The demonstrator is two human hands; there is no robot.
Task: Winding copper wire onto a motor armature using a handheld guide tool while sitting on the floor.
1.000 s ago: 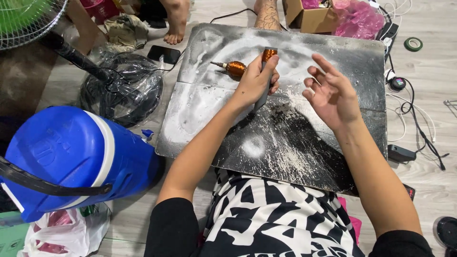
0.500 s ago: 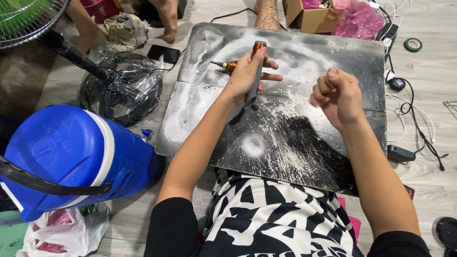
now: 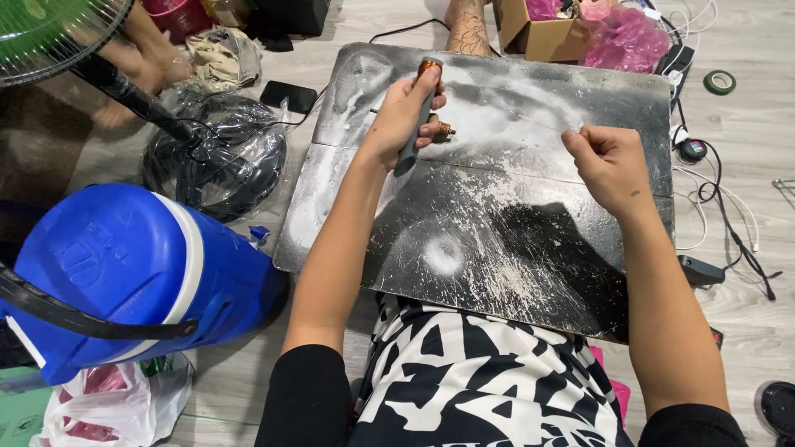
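From the head camera, the left hand [image 3: 403,116] is wrapped tight around a thin dark tool with a copper tip [image 3: 421,99]. The tool stands nearly upright over the far part of a dark board [image 3: 530,248] dusted with white powder. The board lies on the person's lap and the floor. A small copper piece [image 3: 445,129] sits just beside that hand. The right hand [image 3: 611,165] is curled into a loose fist over the board, pinching a thin wire [image 3: 530,122] that is hard to see. A blue cooler [image 3: 124,273] and a fan base [image 3: 215,157] stand to the left.
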